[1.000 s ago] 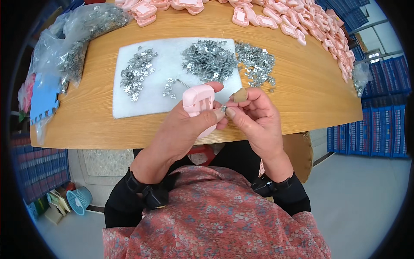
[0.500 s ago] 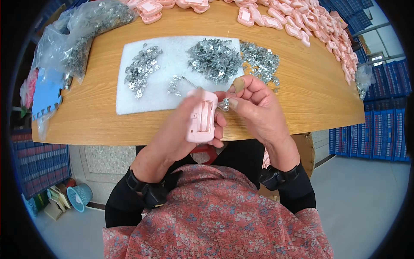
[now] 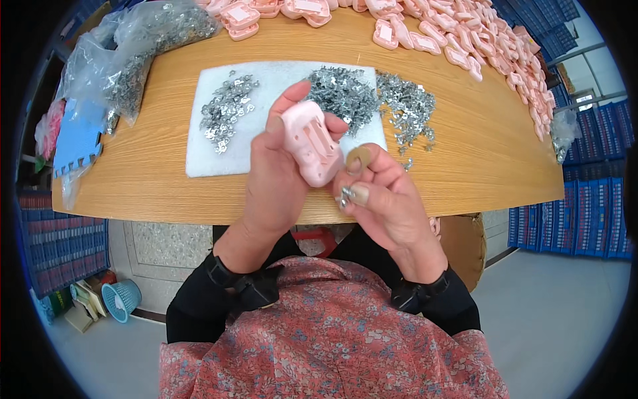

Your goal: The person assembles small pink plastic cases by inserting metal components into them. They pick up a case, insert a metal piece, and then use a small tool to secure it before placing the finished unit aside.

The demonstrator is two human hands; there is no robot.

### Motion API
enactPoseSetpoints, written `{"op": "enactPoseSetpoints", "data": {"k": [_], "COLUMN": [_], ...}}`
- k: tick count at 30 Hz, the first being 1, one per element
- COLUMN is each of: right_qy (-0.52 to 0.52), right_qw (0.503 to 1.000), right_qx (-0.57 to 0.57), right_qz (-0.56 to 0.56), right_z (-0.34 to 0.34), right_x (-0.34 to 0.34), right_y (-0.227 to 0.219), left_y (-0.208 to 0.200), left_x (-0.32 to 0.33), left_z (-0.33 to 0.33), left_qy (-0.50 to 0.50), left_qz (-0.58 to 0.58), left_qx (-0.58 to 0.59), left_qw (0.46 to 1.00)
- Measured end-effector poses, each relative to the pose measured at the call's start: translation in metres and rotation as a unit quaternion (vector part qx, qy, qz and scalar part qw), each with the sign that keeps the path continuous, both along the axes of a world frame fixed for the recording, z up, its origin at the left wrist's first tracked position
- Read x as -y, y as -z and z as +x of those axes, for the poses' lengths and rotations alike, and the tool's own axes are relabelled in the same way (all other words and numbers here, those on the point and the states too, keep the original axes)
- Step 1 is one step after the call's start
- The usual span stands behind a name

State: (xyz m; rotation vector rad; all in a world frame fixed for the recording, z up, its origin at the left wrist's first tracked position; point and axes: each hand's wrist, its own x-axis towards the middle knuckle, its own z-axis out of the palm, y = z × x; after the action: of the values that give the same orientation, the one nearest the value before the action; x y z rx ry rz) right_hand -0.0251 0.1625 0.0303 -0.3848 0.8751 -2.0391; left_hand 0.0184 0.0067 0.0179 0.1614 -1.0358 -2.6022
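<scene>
My left hand (image 3: 272, 183) is closed around a pink plastic casing (image 3: 311, 147), tilted, with a long open battery recess facing up. Near the casing's lower right end, my right hand (image 3: 392, 209) pinches a few small shiny metal clips (image 3: 345, 196) between thumb and fingers. A tan wrap (image 3: 359, 157) covers one of that hand's fingertips. Beyond the hands lies a white foam sheet (image 3: 206, 154), bearing a small heap of metal clips (image 3: 227, 110) on its left and a larger clip heap (image 3: 345, 93) toward its right, partly hidden by my left hand.
Another heap of clips (image 3: 407, 106) spreads over the wooden table (image 3: 478, 166) right of the foam. Many pink casings (image 3: 458, 56) pile along the far right edge. At the far left stand a clear bag of clips (image 3: 133, 76) and a blue foam mat (image 3: 76, 136).
The casing has tilted and moved slightly up in my left hand. My right hand has come down, still pinching clips. A thin metal rod seen beside the casing is now out of sight.
</scene>
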Motion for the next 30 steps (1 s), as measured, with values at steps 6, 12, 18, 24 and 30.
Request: {"op": "enactPoseSetpoints", "data": {"k": [6,12,18,24,30], "right_qy": [0.049,-0.073,-0.043,0.137,0.130], "right_qw": [0.990,0.940,0.925,0.875,0.686], "right_qx": [-0.112,-0.251,-0.320,-0.385,-0.639], "right_qz": [0.064,0.219,0.198,0.258,0.323], "right_z": [-0.012,-0.017,-0.019,-0.020,-0.019], "right_x": [-0.013,-0.025,-0.028,-0.025,-0.011], "right_y": [0.002,-0.041,-0.035,-0.028,-0.032], "left_y": [0.007,0.000,0.000,0.006,0.007], "left_x": [-0.002,0.016,0.016,0.013,0.012], "left_z": [0.015,0.019,0.026,0.027,0.032], "left_qy": [0.115,0.312,0.398,0.336,0.326], "left_qz": [0.019,0.095,0.090,0.093,0.070], "left_qx": [-0.009,0.138,0.143,0.160,0.157], "left_qw": [0.993,0.935,0.902,0.924,0.930]}}
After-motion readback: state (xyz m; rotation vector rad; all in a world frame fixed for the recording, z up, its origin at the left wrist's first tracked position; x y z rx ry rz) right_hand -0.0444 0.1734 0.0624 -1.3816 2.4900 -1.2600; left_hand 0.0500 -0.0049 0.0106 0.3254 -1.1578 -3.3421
